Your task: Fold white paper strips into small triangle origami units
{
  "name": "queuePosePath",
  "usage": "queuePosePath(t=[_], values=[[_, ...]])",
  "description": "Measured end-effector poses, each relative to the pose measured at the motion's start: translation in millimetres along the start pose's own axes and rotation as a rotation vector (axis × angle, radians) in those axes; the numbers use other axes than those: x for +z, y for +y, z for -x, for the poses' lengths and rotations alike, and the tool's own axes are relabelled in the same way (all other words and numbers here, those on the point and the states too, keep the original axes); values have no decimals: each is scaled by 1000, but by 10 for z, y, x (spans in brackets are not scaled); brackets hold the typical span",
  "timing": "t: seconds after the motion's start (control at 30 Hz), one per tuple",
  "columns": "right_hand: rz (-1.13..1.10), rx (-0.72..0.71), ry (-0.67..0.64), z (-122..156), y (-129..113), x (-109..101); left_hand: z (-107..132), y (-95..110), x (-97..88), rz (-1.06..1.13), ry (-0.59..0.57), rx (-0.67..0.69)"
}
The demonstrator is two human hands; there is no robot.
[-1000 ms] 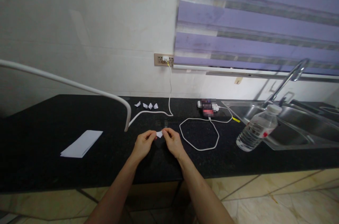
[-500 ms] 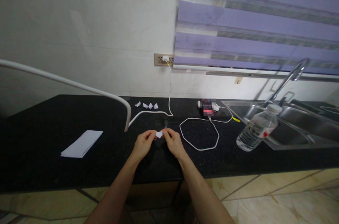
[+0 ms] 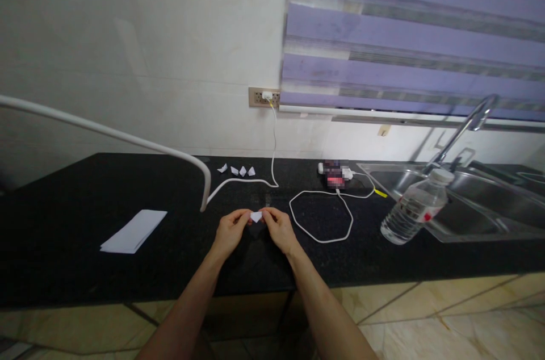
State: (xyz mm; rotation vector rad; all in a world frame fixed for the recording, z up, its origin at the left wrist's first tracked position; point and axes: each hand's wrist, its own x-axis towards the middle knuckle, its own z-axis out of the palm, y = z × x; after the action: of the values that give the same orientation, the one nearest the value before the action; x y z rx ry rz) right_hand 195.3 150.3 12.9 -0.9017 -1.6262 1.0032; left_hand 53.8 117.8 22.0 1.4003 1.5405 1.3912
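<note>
Fingers (image 3: 244, 215) of my left hand (image 3: 230, 230) and right hand (image 3: 278, 229) still grip the folded paper (image 3: 256, 216), six-o'clock tip little changed, so likely unfinished.

Black surface (image 3: 63, 280), pale wall (image 3: 149, 53) behind. Far centre: outlet (image 3: 252, 97) with white plug (image 3: 267, 96), thin cord (image 3: 275, 133) dropping to the surface. Thick-looking white cable (image 3: 106, 134) from left edge, bends down mid-left. Far right of centre: pixelated device (image 3: 335, 174), looped cable (image 3: 321, 241), yellow tag (image 3: 380, 193). Right: clear bottle (image 3: 413, 212), white cap, by steel sink (image 3: 451, 235); curved faucet (image 3: 460, 134) behind. Purple-striped blind (image 3: 409, 30) far right, above.
</note>
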Motion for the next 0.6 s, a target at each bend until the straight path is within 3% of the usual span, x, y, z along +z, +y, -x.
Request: queuePosePath(t=[0.27,0.43,0.6], values=[[-76,-6,189,-12,41,35,-5,-72,74,115,23,41],[-16,-59,168,8,6,47,-27,-138,95,85,0,115],[31,-75,122,30,-38,48,-37,-125,97,126,2,100]])
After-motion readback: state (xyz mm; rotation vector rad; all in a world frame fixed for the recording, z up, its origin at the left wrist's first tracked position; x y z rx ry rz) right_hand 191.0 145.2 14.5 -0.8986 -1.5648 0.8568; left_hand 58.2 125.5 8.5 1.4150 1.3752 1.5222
